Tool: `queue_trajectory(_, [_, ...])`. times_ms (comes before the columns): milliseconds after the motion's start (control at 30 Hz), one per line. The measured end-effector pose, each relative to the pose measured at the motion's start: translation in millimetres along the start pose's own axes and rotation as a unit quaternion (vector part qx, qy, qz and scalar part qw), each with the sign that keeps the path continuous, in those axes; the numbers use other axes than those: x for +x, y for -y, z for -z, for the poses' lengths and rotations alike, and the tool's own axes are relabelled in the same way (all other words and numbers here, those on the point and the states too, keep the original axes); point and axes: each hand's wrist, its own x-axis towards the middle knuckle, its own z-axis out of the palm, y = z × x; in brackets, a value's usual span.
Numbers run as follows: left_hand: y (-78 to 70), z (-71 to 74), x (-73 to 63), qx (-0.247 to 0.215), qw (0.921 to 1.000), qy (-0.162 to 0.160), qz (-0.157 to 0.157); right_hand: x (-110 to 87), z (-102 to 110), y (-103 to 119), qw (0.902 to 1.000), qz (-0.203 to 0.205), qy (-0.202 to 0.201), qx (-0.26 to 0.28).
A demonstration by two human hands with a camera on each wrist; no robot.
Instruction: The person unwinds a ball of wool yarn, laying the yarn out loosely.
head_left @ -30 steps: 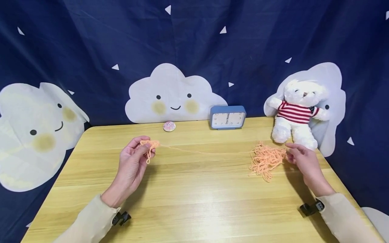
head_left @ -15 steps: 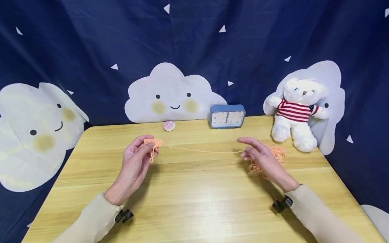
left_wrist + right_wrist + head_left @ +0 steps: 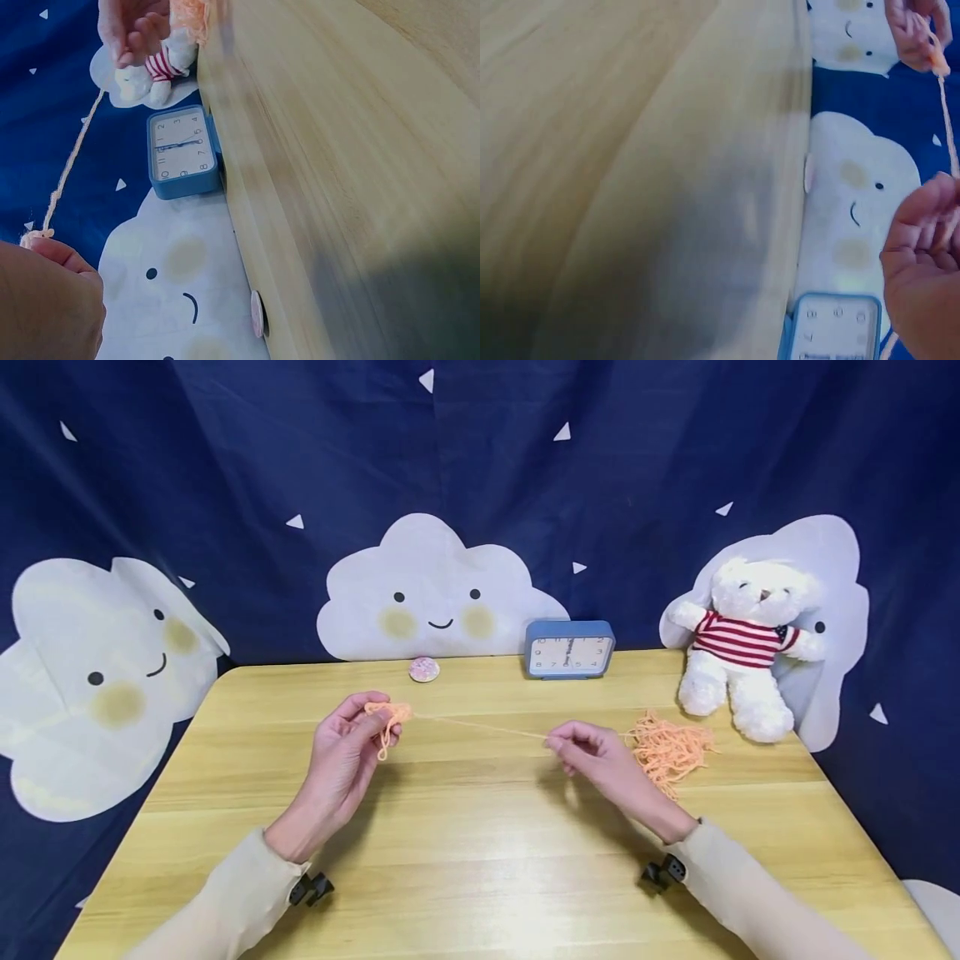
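My left hand (image 3: pixel 341 760) pinches a small wound bundle of peach yarn (image 3: pixel 397 712) between thumb and fingers, a short loop hanging below it. A single strand of yarn (image 3: pixel 480 726) stretches from that bundle to my right hand (image 3: pixel 600 760), whose thumb and forefinger pinch it. Behind the right hand a loose, tangled heap of the same yarn (image 3: pixel 670 750) lies on the table. In the right wrist view the strand (image 3: pixel 949 124) runs up to the bundle (image 3: pixel 939 61) in the left hand. The left wrist view mostly hides the bundle behind the hand.
On the wooden table (image 3: pixel 465 860), a blue clock (image 3: pixel 570 650) and a round pink glittery disc (image 3: pixel 423 670) stand at the back edge. A white teddy bear (image 3: pixel 742 643) in a striped shirt sits back right. A navy curtain (image 3: pixel 495 460) hangs behind.
My right hand has moved left from the far side of the yarn heap, its fingers open midway, and now pinches the strand. The left hand has shifted slightly right, still holding the bundle.
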Motion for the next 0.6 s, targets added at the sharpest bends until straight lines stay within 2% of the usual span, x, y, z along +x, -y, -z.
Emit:
queue_trajectory(167, [-1.1,4.0,-1.2,-0.003,1.0000,-0.008,-0.002,-7.3,17,3,0.9957,0.028,-0.083,0.030])
queue_trajectory(300, [-1.5,5.4,-1.9,-0.002,1.0000,-0.007,0.000,-11.7,30,1,0.9839,0.039,-0.150,0.089])
queue_trajectory(433, [-0.5,4.9,-1.7,-0.001,1.0000,-0.007,0.001,-17.0,44,-1,0.9701,0.058,-0.185,0.146])
queue_trajectory(600, [-0.4,4.9,-1.4,0.003,0.9999,-0.014,0.002,-26.4,66,-2,0.9546,0.063,-0.224,0.186])
